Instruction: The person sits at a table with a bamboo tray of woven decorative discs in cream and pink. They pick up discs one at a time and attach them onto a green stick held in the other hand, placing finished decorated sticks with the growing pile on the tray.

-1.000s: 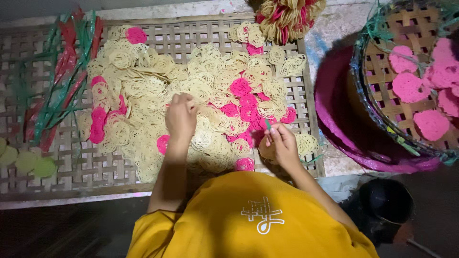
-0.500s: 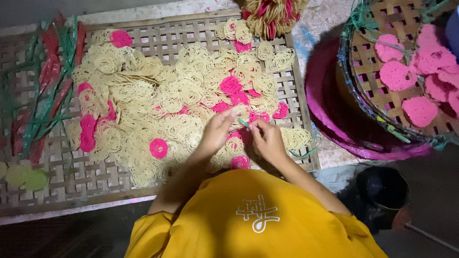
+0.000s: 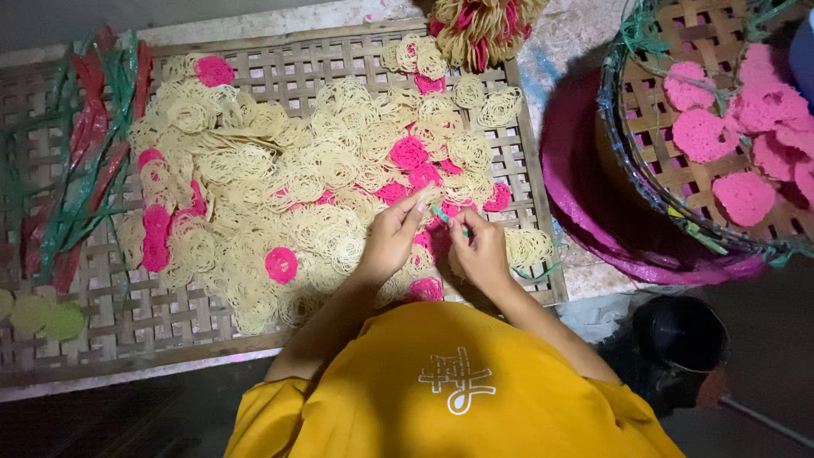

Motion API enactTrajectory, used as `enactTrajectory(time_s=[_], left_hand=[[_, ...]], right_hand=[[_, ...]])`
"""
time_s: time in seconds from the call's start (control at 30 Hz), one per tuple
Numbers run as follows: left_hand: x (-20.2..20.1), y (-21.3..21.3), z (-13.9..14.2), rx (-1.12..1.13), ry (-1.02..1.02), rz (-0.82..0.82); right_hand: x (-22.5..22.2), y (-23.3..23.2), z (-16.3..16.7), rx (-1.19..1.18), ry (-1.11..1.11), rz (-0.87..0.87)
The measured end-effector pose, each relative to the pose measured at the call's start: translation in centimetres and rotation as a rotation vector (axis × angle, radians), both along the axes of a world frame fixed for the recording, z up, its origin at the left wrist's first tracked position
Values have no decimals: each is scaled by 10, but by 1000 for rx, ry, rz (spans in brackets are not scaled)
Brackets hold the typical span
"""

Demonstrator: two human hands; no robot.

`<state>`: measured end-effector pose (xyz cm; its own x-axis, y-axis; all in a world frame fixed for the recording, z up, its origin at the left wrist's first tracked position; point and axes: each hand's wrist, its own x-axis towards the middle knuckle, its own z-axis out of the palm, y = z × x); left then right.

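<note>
A flat woven bamboo tray [image 3: 110, 339] carries a wide heap of pale yellow lacy rounds [image 3: 322, 170] with pink rounds [image 3: 281, 265] mixed in. My left hand [image 3: 392, 237] and my right hand [image 3: 480, 253] meet over the heap's right side, just above my yellow shirt. A thin green strip [image 3: 449, 218] runs between them, and the fingertips of both hands pinch it. A pink round [image 3: 437, 239] lies under the hands, partly hidden by them.
A bundle of red and green strips [image 3: 80, 170] lies on the tray's left, with pale green rounds [image 3: 42, 318] below it. On the right, a round woven basket [image 3: 653, 161] of pink rounds sits on a magenta basin [image 3: 585, 220]. A dark pot [image 3: 678, 335] stands near my right elbow. A tied bunch of rounds [image 3: 483, 25] lies at the top.
My left hand left the middle of the heap and moved right to meet my right hand. Both now pinch the green strip.
</note>
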<state>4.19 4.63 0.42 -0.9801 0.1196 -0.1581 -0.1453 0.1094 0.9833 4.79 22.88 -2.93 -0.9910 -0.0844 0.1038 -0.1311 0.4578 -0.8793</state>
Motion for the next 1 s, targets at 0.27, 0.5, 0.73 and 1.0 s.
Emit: enactTrajectory(time_s=[0.27, 0.5, 0.73, 1.0], left_hand=[[4, 5, 21, -172, 314, -26], [9, 9, 12, -240, 318, -18], [-9, 4, -26, 368, -101, 72], [-9, 7, -48, 493, -195, 117]], right_hand=[[-2, 0, 1, 5, -6, 7], [-4, -7, 5, 23, 25, 3], [2, -6, 14, -210, -216, 40], [-1, -6, 6, -195, -91, 38]])
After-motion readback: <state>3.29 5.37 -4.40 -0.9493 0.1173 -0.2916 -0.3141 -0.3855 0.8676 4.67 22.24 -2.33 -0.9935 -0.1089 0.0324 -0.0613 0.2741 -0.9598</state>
